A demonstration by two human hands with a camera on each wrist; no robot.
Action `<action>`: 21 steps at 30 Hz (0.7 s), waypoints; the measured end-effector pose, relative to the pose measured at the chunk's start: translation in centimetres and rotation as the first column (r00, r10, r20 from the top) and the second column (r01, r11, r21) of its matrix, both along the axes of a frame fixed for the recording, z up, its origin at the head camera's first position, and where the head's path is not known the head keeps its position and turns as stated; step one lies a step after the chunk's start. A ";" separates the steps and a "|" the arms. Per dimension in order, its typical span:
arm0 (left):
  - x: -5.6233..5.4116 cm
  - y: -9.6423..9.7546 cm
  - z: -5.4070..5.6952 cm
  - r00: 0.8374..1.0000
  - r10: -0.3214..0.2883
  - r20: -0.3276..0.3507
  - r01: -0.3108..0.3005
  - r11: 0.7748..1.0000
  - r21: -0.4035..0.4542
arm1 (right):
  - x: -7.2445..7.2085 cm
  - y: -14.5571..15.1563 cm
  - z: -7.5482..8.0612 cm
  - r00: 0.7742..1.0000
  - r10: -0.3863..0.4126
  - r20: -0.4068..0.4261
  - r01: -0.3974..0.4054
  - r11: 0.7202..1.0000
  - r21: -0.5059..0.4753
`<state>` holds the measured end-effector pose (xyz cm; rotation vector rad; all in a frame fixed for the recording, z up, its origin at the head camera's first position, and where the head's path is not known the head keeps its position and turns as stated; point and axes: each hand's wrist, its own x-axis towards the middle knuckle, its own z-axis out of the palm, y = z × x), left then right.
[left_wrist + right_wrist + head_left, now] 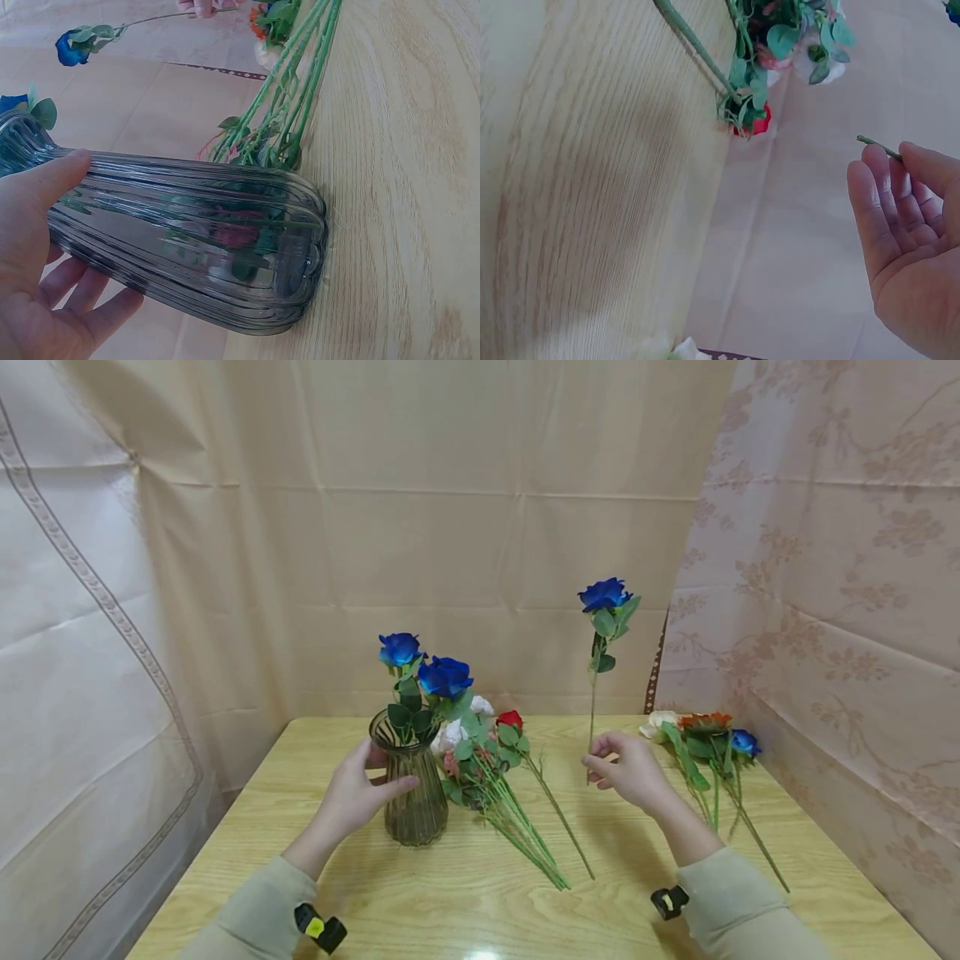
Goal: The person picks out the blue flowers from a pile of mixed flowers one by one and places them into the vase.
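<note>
My left hand (367, 785) grips the ribbed glass vase (416, 806) around its upper body, thumb in front and fingers behind. Two blue roses (446, 677) stand in the vase, their stems visible through the smoky glass. In the left wrist view the vase's base (300, 255) is at the wooden tabletop. My right hand (626, 768) pinches a single blue rose (604, 595) by the lower stem, bloom up, to the right of the vase. The cut stem end (877, 145) pokes out past thumb and fingertips in the right wrist view.
Right behind the vase lies a bunch of white and pink flowers (453, 737) with long green stems. A red rose (510, 720) lies beside it. Farther right rest a white flower, an orange flower (705, 722) and another blue rose (745, 742). Cloth curtains (480, 527) surround the table (360, 902).
</note>
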<state>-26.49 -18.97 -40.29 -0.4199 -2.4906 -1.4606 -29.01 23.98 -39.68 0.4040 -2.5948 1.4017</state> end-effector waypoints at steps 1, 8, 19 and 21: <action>0.0 0.0 0.0 1.000 -0.001 -0.001 0.001 1.000 0.001 | 0.0 -0.1 0.0 1.000 0.003 -0.002 -0.003 1.000 -0.001; 0.1 0.1 0.1 1.000 0.001 0.003 -0.001 1.000 -0.001 | 0.2 -0.5 -0.2 1.000 0.005 0.021 -0.005 1.000 -0.007; 0.2 0.1 0.5 1.000 0.016 0.021 -0.015 0.999 -0.049 | 0.4 -0.8 -0.1 1.000 0.002 0.031 -0.003 1.000 0.016; 0.2 0.1 0.6 1.000 0.022 0.021 -0.021 0.998 -0.065 | 0.4 -0.8 -0.1 1.000 0.003 0.029 -0.004 1.000 0.019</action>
